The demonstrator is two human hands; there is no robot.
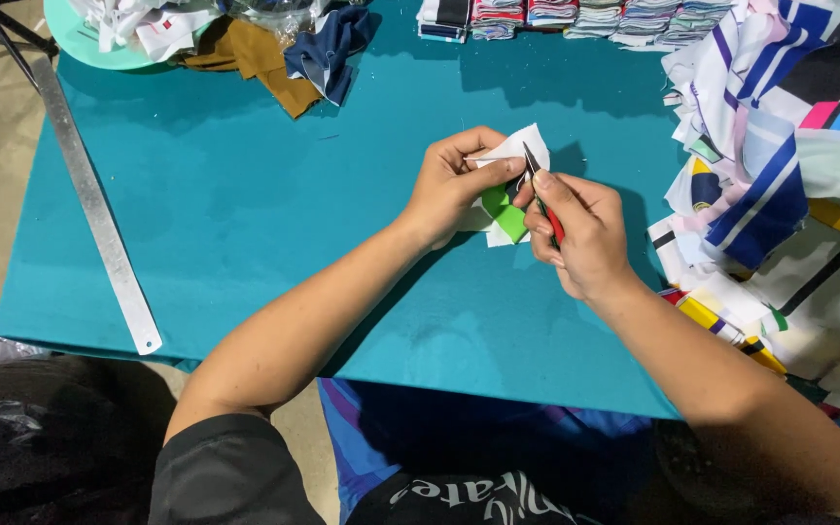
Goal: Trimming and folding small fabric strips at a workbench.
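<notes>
Fabric scrap (509, 185): small white piece with a green patch, held above the teal bench (245, 214), between both hands, near the bench's middle.
Left hand (451, 183): fingers closed, pinching the scrap's upper left edge.
Right hand (580, 233): curled shut around red-handled snips (542, 194); index finger laid along the tool.
Snips axis: long axis runs diagonally, dark tip up and to the left, touching the scrap; red handle down toward the right palm.
Surroundings: steel ruler (97, 209) along the bench's left edge; printed fabric pile (789, 156) just right of the right hand.
</notes>
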